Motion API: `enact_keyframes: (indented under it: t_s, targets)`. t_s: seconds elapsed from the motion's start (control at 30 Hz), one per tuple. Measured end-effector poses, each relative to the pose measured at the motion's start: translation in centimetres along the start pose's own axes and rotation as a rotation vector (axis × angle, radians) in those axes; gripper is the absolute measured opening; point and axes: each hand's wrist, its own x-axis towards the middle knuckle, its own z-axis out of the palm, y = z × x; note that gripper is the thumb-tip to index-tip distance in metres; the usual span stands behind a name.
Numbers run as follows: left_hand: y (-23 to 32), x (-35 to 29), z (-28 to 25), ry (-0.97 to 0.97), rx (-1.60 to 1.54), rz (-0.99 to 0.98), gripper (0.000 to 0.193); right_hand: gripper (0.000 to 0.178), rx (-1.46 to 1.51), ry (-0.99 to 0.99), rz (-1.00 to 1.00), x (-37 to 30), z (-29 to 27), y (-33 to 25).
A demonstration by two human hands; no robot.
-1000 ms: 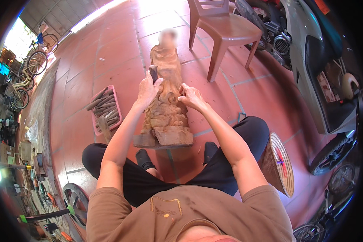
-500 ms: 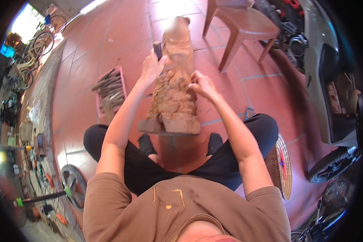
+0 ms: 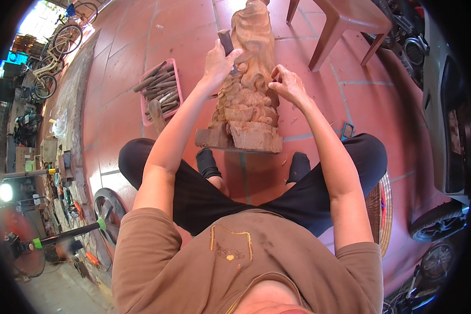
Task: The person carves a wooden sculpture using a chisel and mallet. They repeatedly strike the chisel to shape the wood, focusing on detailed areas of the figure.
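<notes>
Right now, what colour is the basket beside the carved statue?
The basket is pink; the head view shows it best.

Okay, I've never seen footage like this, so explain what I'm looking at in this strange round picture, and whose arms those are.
There's no machine here, just a person's own bare arms. A wide camera worn on the head looks down, so straight edges bend and the brown shirt fills the bottom. On the red tiled floor, beyond the feet, is a carved wooden statue. The left hand holds a dark stick-like tool at the statue's left side. The right hand is at its right side, fingers curled; I can't see anything in it. Further left, a pink basket holds brown stick-shaped things.
</notes>
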Motion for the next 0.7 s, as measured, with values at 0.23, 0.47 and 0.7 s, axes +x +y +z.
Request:
enact_keyframes:
  t_s: [0.23, 0.47, 0.7]
  targets:
    - [0.0, 0.1, -1.2, -0.064, 0.01, -0.199, 0.037, 0.034, 0.016, -0.049, 0.047, -0.3, -0.6, -0.6]
    - [-2.4, -0.7, -1.5, 0.067, -0.396, -0.18, 0.031, 0.034, -0.001, -0.065, 0.053, -0.1, -0.4, -1.1]
    - [-2.8, -2.5, 0.0, 0.148, -0.389, -0.064, 0.026, 0.034, -0.001, -0.052, 0.057, -0.3, -0.5, -0.8]
